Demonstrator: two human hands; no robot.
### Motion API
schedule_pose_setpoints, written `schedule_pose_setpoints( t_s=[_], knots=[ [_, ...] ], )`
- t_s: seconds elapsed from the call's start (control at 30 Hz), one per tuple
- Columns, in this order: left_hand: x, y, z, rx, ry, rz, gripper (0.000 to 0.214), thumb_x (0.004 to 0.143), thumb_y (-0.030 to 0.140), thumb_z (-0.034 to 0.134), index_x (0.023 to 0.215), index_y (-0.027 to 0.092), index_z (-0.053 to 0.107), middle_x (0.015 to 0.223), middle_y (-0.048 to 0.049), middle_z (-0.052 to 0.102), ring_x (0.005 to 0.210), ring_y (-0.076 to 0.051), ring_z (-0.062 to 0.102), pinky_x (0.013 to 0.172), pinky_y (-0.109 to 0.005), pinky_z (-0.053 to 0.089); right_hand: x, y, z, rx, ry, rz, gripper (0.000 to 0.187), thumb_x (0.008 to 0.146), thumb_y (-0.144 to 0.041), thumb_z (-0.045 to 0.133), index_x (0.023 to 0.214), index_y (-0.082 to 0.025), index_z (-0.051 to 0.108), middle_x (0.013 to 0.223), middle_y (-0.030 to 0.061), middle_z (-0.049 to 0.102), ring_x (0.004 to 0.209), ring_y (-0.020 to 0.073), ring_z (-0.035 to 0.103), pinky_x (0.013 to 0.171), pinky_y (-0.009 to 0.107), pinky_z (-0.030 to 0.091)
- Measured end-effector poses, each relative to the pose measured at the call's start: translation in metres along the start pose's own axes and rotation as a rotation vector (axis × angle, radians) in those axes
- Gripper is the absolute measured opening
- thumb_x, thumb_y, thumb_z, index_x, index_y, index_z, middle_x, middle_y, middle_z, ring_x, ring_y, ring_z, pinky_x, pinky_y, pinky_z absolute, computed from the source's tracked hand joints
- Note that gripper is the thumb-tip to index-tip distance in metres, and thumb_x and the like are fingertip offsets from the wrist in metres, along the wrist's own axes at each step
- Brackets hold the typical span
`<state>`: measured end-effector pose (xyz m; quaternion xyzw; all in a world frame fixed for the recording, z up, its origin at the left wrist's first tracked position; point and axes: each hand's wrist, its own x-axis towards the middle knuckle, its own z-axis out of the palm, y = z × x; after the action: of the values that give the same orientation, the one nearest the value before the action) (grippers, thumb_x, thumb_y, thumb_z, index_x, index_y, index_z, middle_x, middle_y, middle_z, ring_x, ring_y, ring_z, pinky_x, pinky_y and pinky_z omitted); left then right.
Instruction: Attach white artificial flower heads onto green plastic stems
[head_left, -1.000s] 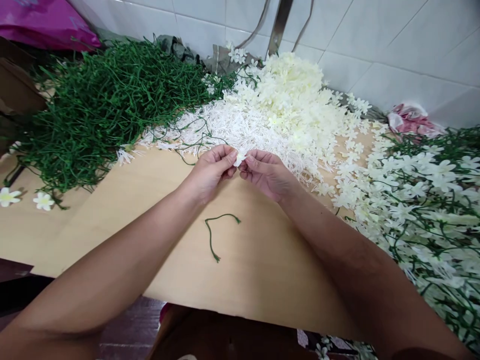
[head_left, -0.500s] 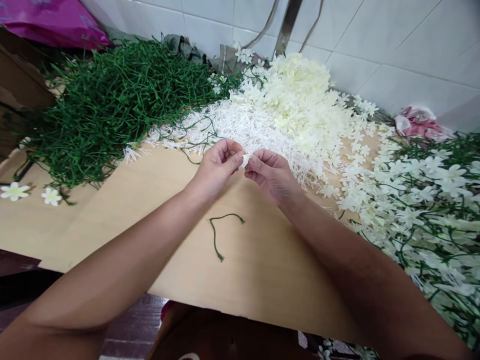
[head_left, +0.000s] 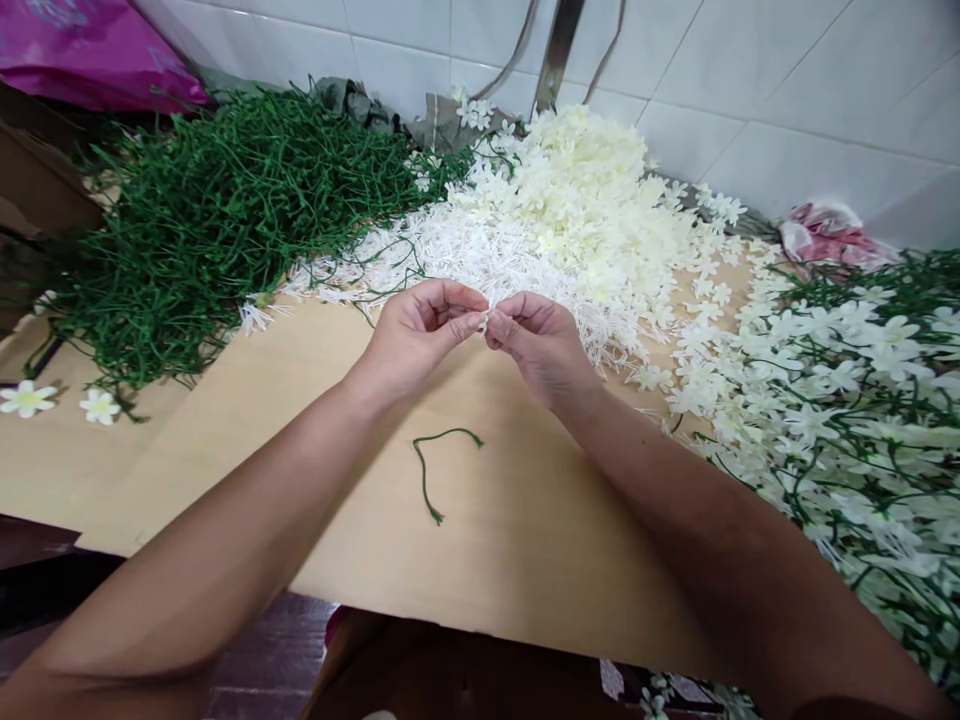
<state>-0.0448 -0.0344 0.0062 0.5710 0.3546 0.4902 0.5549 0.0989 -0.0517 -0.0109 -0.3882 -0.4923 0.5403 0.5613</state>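
Observation:
Over the cardboard (head_left: 360,540), my left hand (head_left: 424,335) and my right hand (head_left: 541,348) meet fingertip to fingertip. Between them is a small white artificial flower (head_left: 485,319), mostly hidden by the fingers. Thumb and forefinger of my left hand pinch it from one side. My right hand is closed on it from the other, its fingers curled in. Nearer to me on the cardboard lies a bent green stem (head_left: 424,470), touched by neither hand. Just beyond the fingers spreads a heap of thin white stamens (head_left: 465,240).
Green stems (head_left: 225,220) are piled at the back left, cream flower heads (head_left: 592,190) at the back centre. Stemmed white flowers (head_left: 840,420) cover the right side. Two loose flowers (head_left: 100,406) lie at left. A tiled wall (head_left: 712,80) closes off the back.
The white flower showed more between my fingertips before; now the fingers cover most of it. My hands stay close together. The whole view has shifted slightly.

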Motion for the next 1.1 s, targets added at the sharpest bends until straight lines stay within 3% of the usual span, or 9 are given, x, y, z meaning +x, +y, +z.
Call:
schedule_pose_setpoints(
  t_s=[0.27, 0.5, 0.67, 0.87, 0.97, 1.1],
  knots=[
    [0.003, -0.006, -0.005, -0.158, -0.001, -0.042, 0.033, 0.052, 0.034, 0.085, 0.072, 0.015, 0.067, 0.070, 0.0003, 0.066, 0.065, -0.010, 0.061, 0.065, -0.023, 0.048, 0.002, -0.007, 0.000, -0.065, -0.030, -0.106, 0.040, 0.059, -0.045, 0.080, 0.075, -0.021, 0.052, 0.065, -0.0056, 0.057, 0.063, 0.0078, 0.056, 0.062, 0.024, 0.047],
    [0.005, -0.010, -0.006, -0.179, 0.042, -0.164, 0.029, 0.058, 0.032, 0.083, 0.073, 0.015, 0.064, 0.066, 0.0019, 0.064, 0.060, -0.008, 0.059, 0.059, -0.020, 0.045, 0.002, -0.001, -0.003, -0.217, -0.019, -0.230, 0.035, 0.065, -0.045, 0.076, 0.074, -0.020, 0.053, 0.069, -0.0034, 0.058, 0.064, 0.0088, 0.058, 0.060, 0.024, 0.047],
    [0.003, -0.012, -0.004, -0.154, -0.050, -0.237, 0.033, 0.060, 0.036, 0.080, 0.071, 0.016, 0.057, 0.060, 0.0037, 0.058, 0.058, -0.008, 0.058, 0.056, -0.019, 0.042, 0.002, 0.002, -0.003, -0.340, -0.030, -0.243, 0.035, 0.069, -0.047, 0.072, 0.074, -0.021, 0.050, 0.070, -0.0032, 0.055, 0.064, 0.0094, 0.058, 0.059, 0.025, 0.048],
    [0.005, -0.013, -0.006, -0.055, -0.117, -0.165, 0.032, 0.065, 0.041, 0.075, 0.072, 0.016, 0.055, 0.062, 0.0028, 0.059, 0.060, -0.009, 0.056, 0.059, -0.021, 0.040, 0.001, 0.002, -0.004, -0.372, -0.039, -0.312, 0.036, 0.070, -0.051, 0.071, 0.081, -0.021, 0.054, 0.082, -0.0008, 0.055, 0.071, 0.0090, 0.055, 0.061, 0.024, 0.048],
    [0.008, -0.010, -0.015, 0.156, -0.255, -0.146, 0.031, 0.073, 0.044, 0.067, 0.066, 0.016, 0.055, 0.059, 0.0008, 0.058, 0.059, -0.009, 0.053, 0.059, -0.022, 0.039, 0.002, 0.000, -0.005, -0.408, -0.051, -0.317, 0.035, 0.072, -0.051, 0.069, 0.073, -0.020, 0.054, 0.076, -0.0008, 0.054, 0.067, 0.0091, 0.054, 0.062, 0.025, 0.047],
    [0.005, -0.001, -0.027, 0.525, -0.657, -0.239, 0.021, 0.072, 0.036, 0.066, 0.072, 0.016, 0.060, 0.066, 0.0003, 0.059, 0.061, -0.011, 0.052, 0.059, -0.023, 0.038, 0.007, -0.004, -0.011, -0.366, -0.003, -0.272, 0.036, 0.066, -0.049, 0.075, 0.068, -0.019, 0.055, 0.069, -0.0019, 0.056, 0.065, 0.0090, 0.052, 0.062, 0.025, 0.045]
  ],
)
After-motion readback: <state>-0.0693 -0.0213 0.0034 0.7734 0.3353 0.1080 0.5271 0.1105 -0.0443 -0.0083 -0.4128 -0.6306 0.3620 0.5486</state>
